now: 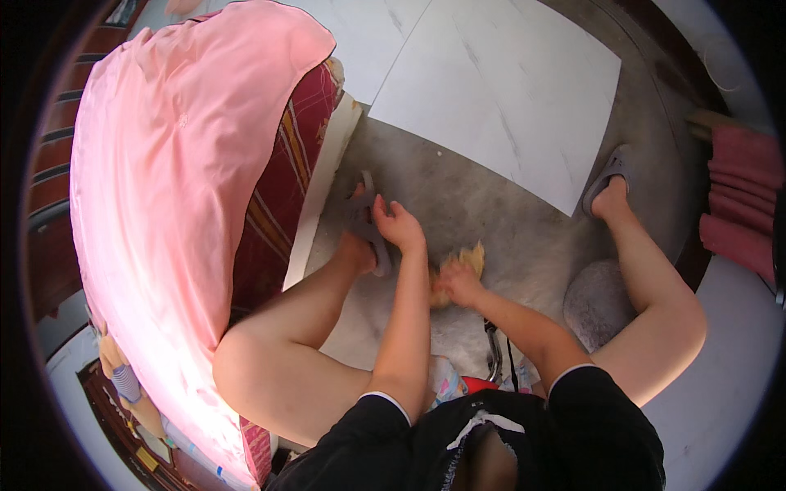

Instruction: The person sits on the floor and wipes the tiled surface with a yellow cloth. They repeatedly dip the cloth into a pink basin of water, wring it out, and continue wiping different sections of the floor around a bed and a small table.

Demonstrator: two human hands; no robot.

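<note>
In the head view my right hand is low over the grey floor, closed on a yellowish cloth that sticks out past the fingers; hand and cloth are blurred. My left hand hangs over the inner side of the slipper on my left foot, with its fingers apart and nothing seen in them. Between my legs, partly hidden by my right forearm, are a curved metal bar and a dark strap.
Left stands a bed with a pink cover over a red striped mattress. A large white marbled panel lies ahead. Near my right leg is a round grey cushion or stool top; folded dark pink cloth hangs at far right.
</note>
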